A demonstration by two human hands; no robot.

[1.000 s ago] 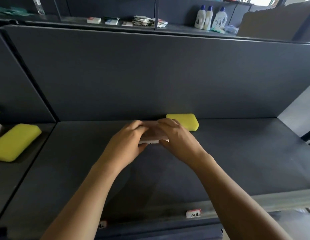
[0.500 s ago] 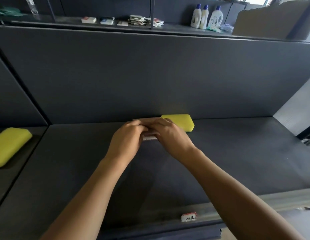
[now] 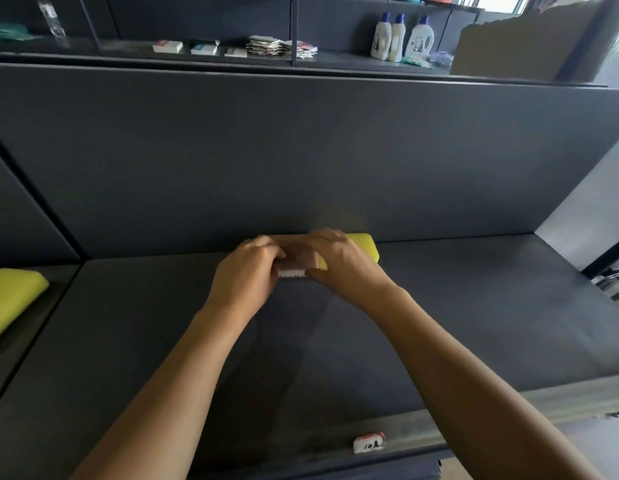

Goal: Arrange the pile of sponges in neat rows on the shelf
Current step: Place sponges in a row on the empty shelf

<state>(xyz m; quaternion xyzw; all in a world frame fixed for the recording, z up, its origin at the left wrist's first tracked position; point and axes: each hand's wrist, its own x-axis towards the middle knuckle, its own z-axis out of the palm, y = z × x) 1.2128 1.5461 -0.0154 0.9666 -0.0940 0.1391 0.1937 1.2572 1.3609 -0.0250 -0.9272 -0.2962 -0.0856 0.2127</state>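
Note:
A pinkish sponge with a white underside point(image 3: 296, 266) lies on the dark shelf point(image 3: 474, 306) against the back panel. My left hand point(image 3: 245, 275) grips its left end and my right hand point(image 3: 339, 263) grips its right end, so most of it is hidden. A yellow sponge point(image 3: 365, 247) lies right beside it on the right, touching the back panel and partly covered by my right hand. Another yellow sponge point(image 3: 10, 299) rests in the neighbouring shelf bay at the far left.
A divider point(image 3: 34, 192) separates the left bay. A white price tag point(image 3: 368, 442) is clipped to the shelf's front rail. Behind the back panel, a higher shelf carries detergent bottles point(image 3: 399, 38), small boxes and stacked papers. A light wall closes the right side.
Both hands have carried the pinkish sponge further back and slightly right, up against the back panel and next to the yellow sponge. The view has shifted a little.

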